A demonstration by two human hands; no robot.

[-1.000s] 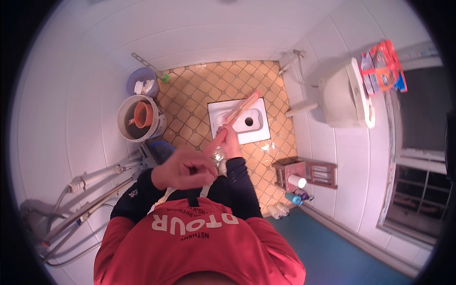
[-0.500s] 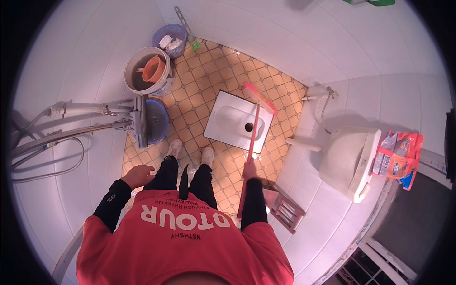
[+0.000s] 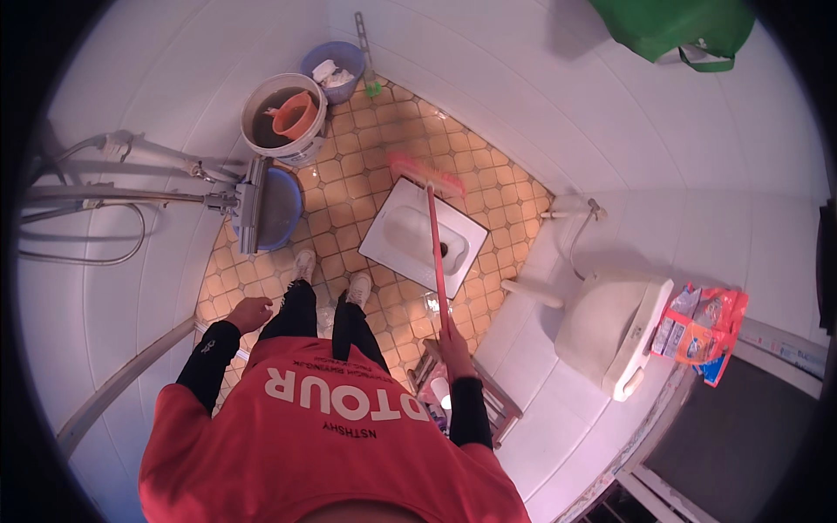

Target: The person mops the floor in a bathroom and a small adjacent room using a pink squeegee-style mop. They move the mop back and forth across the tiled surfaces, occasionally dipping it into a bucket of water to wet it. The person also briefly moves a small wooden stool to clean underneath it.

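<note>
My right hand [image 3: 456, 351] is wrapped round the red handle of a push broom [image 3: 438, 253]. The handle slants away over the white squat toilet [image 3: 377, 234] set in the floor. Pink bristles [image 3: 427, 174], slightly blurred, lie at the far edge of the toilet, on the tiles. My left hand [image 3: 250, 315] hangs by my left thigh, fingers loosely apart and nothing in them. Both my feet, in white shoes [image 3: 358, 288], stand on the tiles on the near left side of the toilet.
Against the left wall stand a blue basin [image 3: 283, 209] under a flat mop head [image 3: 251, 205], a water bucket [image 3: 261, 144] with an orange scoop [image 3: 296, 115], and a blue basket [image 3: 347, 59]. On the right are a cistern [image 3: 602, 336] and a wooden rack [image 3: 499, 397].
The broom's head has swung left, from the toilet's far right corner along its far edge. My right hand has come slightly nearer. The view has tilted, showing more of a green bag.
</note>
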